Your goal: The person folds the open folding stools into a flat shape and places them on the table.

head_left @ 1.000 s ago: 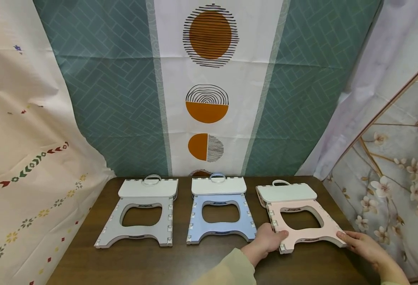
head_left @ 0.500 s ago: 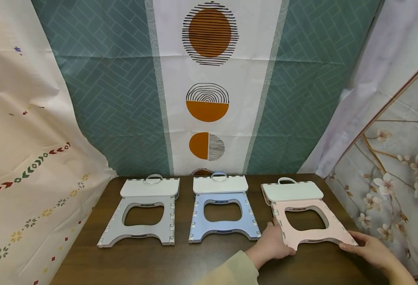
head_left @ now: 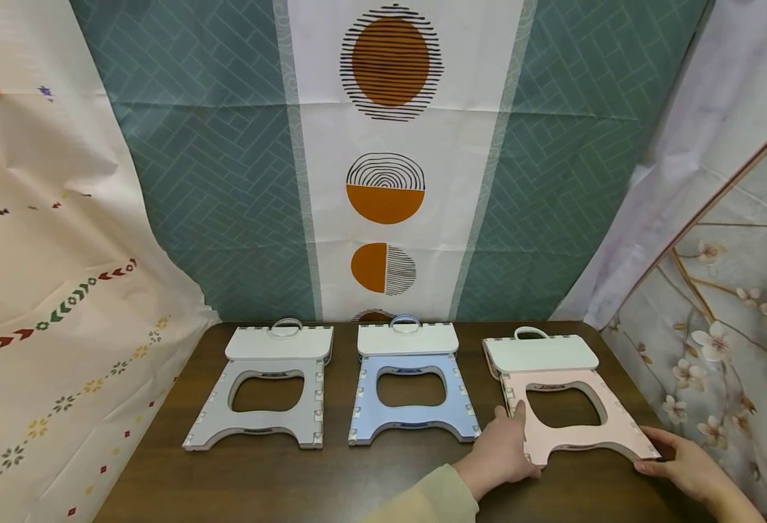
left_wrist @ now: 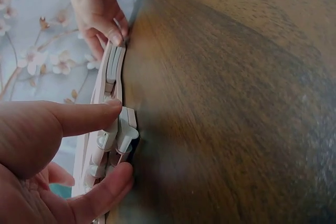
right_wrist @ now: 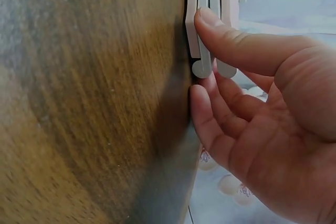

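Note:
A pink folding step stool point(head_left: 540, 428) with a white top panel lies folded flat on the table's right side. At its near left corner, my left hand point(head_left: 502, 449) grips it; the left wrist view has thumb and fingers about the hinged edge point(left_wrist: 107, 145). My right hand point(head_left: 680, 465) holds the near right corner, its thumb point(right_wrist: 210, 19) on the front edge and its fingers around the end of the leg. To the left lie a matching blue folding stool point(head_left: 416, 418) and a grey one point(head_left: 262, 420), both untouched.
Beneath the stools is a dark brown wooden table point(head_left: 279, 487). A green and white patterned curtain point(head_left: 226, 218) hangs behind it. Cream cloth point(head_left: 50, 290) is on the left, a flowered cloth point(head_left: 736, 363) on the right.
The pink stool has shifted a little to the right with both hands. My left thumb has come off the stool's upper face, and that hand now lies along its left side.

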Demonstrator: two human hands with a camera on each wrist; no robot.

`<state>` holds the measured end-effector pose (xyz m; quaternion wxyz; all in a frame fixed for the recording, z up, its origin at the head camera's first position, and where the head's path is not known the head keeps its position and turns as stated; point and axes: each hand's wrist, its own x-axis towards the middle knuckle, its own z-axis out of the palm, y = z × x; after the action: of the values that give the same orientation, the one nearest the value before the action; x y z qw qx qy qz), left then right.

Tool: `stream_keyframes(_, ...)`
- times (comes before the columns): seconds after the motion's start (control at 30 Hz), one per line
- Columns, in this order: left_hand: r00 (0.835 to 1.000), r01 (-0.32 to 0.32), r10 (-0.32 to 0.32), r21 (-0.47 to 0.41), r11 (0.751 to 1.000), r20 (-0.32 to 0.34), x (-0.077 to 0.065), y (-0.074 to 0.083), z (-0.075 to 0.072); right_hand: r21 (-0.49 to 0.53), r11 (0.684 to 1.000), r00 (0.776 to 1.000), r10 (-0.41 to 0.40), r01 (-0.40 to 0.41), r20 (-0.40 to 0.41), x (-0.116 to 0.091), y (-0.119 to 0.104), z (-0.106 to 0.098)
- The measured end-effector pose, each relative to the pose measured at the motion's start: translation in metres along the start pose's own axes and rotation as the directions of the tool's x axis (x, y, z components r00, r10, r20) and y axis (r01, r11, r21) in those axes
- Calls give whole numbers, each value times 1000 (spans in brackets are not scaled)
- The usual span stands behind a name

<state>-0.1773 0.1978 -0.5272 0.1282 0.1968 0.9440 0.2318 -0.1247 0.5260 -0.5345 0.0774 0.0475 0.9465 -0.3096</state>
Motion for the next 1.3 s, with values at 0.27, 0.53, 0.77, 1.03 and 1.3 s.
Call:
stream_keyframes(0.27,999,-41,41,81,996,4,-2,1,-2,-11,1000,1000,-11,11,-20,1,4,3)
stream_keyframes(0.53,999,-15,21,126,992,-45,-1,5,1,0,999,999,45,-45,-7,11,1,7)
stream_keyframes(0.77,983,-9,46,203,979,-178,6,6,8,-38,997,997,69,-70,-36,20,-2,9)
stream_keyframes(1.03,989,-2,28,174,985,-148,10,6,7,-97,989,993,109,-113,-44,24,-1,8)
stream_keyframes(1.3,967,-214,222,76,974,-123,-5,-21,-28,-115,990,996,88,-86,13,23,-7,0)
